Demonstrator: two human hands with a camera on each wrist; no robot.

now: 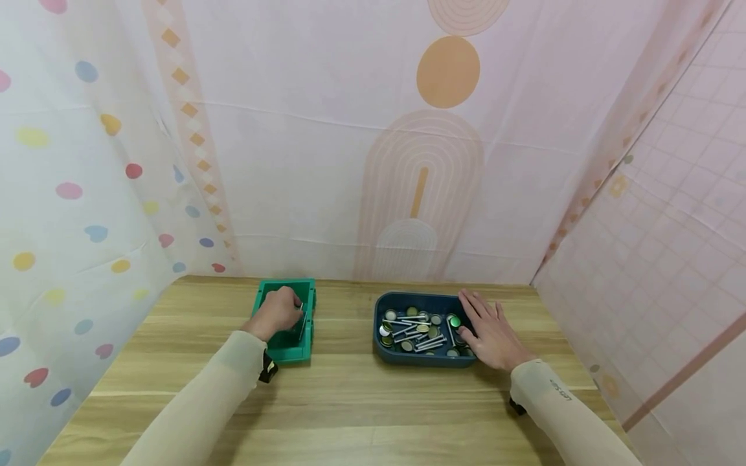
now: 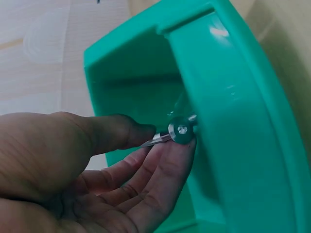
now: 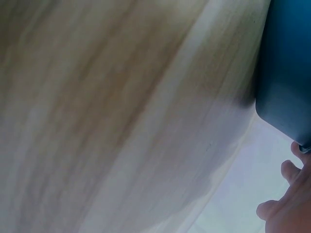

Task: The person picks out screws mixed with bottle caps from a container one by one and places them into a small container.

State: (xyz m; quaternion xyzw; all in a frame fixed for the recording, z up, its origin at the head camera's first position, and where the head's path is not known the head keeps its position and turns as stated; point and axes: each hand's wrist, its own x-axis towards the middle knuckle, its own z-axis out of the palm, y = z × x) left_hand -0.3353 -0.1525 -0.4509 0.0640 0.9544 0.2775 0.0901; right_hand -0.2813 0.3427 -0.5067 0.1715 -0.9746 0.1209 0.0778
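Note:
My left hand (image 1: 278,310) is inside the green plastic bin (image 1: 291,355), at the table's left. Between thumb and fingers it pinches a silver screw (image 2: 181,130), whose round socket head faces the left wrist camera. Another long metal shank (image 1: 303,327) shows in the bin beside the hand. My right hand (image 1: 492,333) rests with fingers extended on the right rim of the dark blue tray (image 1: 419,360). Inside that tray lie several long silver screws (image 1: 430,343) and round bottle caps (image 1: 406,346), one of them bright green (image 1: 455,321).
Both containers stand near the back of the wooden table (image 1: 350,408), with a strip of bare wood between them. A patterned cloth (image 1: 291,181) hangs behind, and more printed cloth encloses the left and right sides.

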